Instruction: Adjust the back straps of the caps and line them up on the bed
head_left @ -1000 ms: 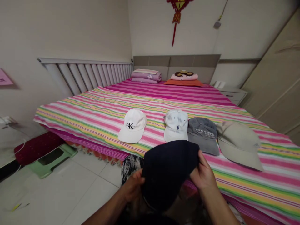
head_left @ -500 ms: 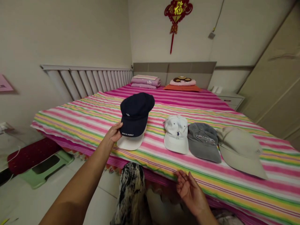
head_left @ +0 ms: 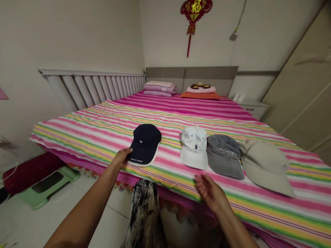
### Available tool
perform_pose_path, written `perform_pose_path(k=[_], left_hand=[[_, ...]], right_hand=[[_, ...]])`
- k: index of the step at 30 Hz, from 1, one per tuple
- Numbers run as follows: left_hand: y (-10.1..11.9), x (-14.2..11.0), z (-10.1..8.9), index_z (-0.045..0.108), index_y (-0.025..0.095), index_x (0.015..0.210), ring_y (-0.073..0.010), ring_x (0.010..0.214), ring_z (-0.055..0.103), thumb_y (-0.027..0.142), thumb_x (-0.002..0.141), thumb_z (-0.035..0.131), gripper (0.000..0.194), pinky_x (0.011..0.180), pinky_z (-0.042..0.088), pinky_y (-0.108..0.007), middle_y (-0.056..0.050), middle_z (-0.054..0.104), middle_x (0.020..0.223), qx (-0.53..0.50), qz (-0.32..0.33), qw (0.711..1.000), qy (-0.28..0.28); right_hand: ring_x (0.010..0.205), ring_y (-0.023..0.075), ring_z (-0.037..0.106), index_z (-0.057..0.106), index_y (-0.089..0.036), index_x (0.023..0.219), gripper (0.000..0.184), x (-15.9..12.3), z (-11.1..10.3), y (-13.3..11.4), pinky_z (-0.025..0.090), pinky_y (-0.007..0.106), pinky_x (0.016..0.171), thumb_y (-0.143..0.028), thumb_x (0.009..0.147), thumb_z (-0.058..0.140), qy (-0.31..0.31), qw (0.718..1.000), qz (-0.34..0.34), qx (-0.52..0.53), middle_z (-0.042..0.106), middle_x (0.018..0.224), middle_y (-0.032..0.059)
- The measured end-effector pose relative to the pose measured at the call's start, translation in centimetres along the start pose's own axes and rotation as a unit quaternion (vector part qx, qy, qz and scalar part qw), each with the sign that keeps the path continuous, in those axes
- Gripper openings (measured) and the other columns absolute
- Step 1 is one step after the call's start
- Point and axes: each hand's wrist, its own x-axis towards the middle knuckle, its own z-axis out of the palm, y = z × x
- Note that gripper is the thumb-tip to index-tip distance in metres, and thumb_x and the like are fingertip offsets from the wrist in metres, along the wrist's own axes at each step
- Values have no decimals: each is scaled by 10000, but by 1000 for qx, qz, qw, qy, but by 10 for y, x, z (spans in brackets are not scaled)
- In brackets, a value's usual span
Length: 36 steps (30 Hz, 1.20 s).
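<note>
A navy baseball cap [head_left: 147, 136] with small white lettering on its brim sits over a white cap [head_left: 148, 165], of which only a thin brim edge shows. My left hand [head_left: 122, 156] pinches the left side of the navy brim. To the right a white cap [head_left: 193, 137] with a small dark emblem, a grey cap [head_left: 224, 155] and a beige cap [head_left: 266, 163] lie in a row, each touching its neighbour. Below the white cap, near the bed's front edge, my right hand [head_left: 210, 191] hovers empty, with its fingers apart.
The caps lie on a bed with a striped sheet [head_left: 85, 129]. Folded purple bedding [head_left: 159, 89] and a pink pillow [head_left: 201, 90] are at the headboard. A white railing [head_left: 90, 89] runs along the left. On the floor at left is a green stool [head_left: 49, 189].
My left hand has lowered the navy cap onto the white cap, covering nearly all of it. My right hand has risen slightly toward the bed. The three caps at right have stayed put.
</note>
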Motion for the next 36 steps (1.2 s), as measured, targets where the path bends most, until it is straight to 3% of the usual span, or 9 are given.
perform_pose_path(k=[5,8,11,14,19,25,31,33,36], left_hand=[[-15,-20,5,588,169,789,-151,821,533,173,605,630,188,771,396,-245,-2,585,787,74,155,975,139],[-36,-53,23,597,167,852,-172,823,536,260,660,586,214,760,400,-282,-34,589,853,146,261,950,92],[-58,-89,50,573,141,833,-164,686,561,340,663,606,264,666,428,-290,-39,603,731,81,141,981,-107],[-66,-109,75,572,119,921,-180,743,593,413,669,622,391,710,437,-308,-81,633,805,3,-14,971,-237],[-43,-102,97,584,122,993,-195,827,610,546,741,484,503,787,431,-326,-125,649,929,-198,-134,919,-312],[-23,-119,110,640,171,884,-174,613,608,204,567,701,324,653,457,-301,-11,663,669,-266,-117,909,-298],[-25,-164,124,648,101,673,-88,465,515,169,437,771,275,472,376,-189,-4,599,548,-167,-129,892,-400],[-27,-173,129,638,98,648,-67,447,486,184,391,792,311,451,344,-172,0,582,533,-146,-142,877,-436],[-30,-178,132,628,106,636,-63,445,474,255,447,782,286,459,340,-180,-6,578,537,-116,-160,869,-454]], right_hand=[[525,98,628,495,-181,711,141,26,17,-13,545,192,523,-131,841,470,25,999,-12,39,634,547,-16],[384,71,542,461,-190,680,165,39,27,-21,495,155,397,-104,813,507,11,999,19,43,550,450,-63],[301,41,429,438,-185,634,212,37,34,-22,393,110,315,-77,775,552,-29,998,51,39,449,383,-92],[314,41,399,454,-184,619,232,16,28,-12,368,125,320,-103,694,658,-82,994,59,36,425,387,-97],[432,43,472,568,-179,688,273,-27,-23,26,402,146,423,-128,526,781,-160,986,35,-18,597,587,-55],[648,176,594,660,-171,849,294,-51,-79,36,443,272,604,-242,570,722,-245,933,8,-264,671,727,44],[933,236,560,595,-221,1055,437,-81,-44,-13,377,375,861,-482,705,571,-311,917,-38,-247,623,1027,105],[822,202,568,587,-210,1031,427,-89,-25,-20,413,337,788,-504,722,559,-325,904,-81,-265,626,953,92],[481,92,447,577,-177,710,251,-95,-7,-17,366,201,482,-425,746,586,-301,899,-130,-292,550,580,-3]])
